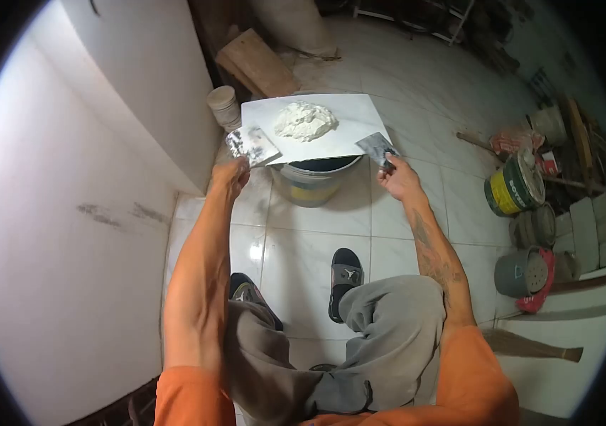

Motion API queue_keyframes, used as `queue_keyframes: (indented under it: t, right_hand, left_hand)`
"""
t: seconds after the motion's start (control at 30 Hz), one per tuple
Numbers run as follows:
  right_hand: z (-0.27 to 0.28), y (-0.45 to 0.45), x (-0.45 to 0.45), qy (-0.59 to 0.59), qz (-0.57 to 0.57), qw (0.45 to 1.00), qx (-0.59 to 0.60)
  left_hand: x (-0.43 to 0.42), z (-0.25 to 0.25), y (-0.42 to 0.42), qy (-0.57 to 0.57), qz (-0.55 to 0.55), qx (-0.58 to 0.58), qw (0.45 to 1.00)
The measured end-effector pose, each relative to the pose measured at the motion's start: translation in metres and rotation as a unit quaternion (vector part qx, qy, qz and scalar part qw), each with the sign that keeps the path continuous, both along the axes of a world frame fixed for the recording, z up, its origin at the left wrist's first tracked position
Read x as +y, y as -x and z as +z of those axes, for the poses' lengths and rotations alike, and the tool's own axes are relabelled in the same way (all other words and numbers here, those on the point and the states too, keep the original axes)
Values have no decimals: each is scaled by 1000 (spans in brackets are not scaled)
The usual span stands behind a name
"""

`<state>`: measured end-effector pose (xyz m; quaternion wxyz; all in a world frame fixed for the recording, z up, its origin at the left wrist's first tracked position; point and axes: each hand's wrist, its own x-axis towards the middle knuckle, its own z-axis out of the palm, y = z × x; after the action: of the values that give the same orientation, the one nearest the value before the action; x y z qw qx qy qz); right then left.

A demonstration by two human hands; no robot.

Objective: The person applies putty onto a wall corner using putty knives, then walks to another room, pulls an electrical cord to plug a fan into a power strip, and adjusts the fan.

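A mound of white putty (306, 121) lies on a flat white board (353, 113), which rests across the top of a bucket (308, 186). At the board's near left corner, my left hand (231, 175) is closed on a putty knife (254, 145) whose wide blade is smeared with white. My right hand (400, 179) grips a second, darker putty knife (377, 148) at the near right corner. Both blades overlap the board's edges, apart from the mound; whether they touch the board I cannot tell.
A white wall (54, 213) runs close along my left. Behind the board are a small tub (224, 106) and a wooden block (259, 62). To the right stand a green and yellow paint bucket (510, 188), a grey pail (518, 273) and a broom (530, 346) on the tiled floor (402, 248).
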<state>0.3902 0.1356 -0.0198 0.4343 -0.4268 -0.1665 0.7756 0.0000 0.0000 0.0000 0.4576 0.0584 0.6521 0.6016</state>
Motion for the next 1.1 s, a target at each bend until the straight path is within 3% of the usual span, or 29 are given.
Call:
queue_keyframes:
  t: [0.07,0.1,0.17,0.43,0.63,0.73,0.83,0.87,0.9,0.97,1.1]
  right_hand:
    - [9,-15,-2,22,14,998,61]
    - [28,11,19,-40,17,995,87]
    - [36,4,-21,-42,19,993,109]
    - [134,14,-79,-206,81,970,102]
    - [173,28,-83,-258,236,937,27]
    - [184,39,-83,-275,294,915,-19]
    - [187,53,-84,-354,302,877,-122]
    - [185,59,-83,-368,271,853,-251]
    - [178,65,-83,-452,236,776,-371]
    - [162,81,-83,-581,147,556,-576]
    - [114,106,-76,-715,182,331,-589]
  left_hand:
    - [4,5,-14,-10,1,-8,1000]
    - [32,19,12,-47,-5,12,999]
    - [7,13,6,0,-11,18,1000]
    - [-36,41,21,-35,-72,-23,997]
    - [-80,117,2,-152,-49,-69,985]
    - [-106,151,-16,-217,-108,-33,970]
    - [-121,169,-24,-260,-96,-77,958]
    - [-126,174,-26,-257,-109,-67,958]
    - [-130,176,-29,-258,-114,-65,957]
    - [-136,177,-29,-263,-124,-57,955]
    - [-139,185,-42,-333,-87,-53,937]
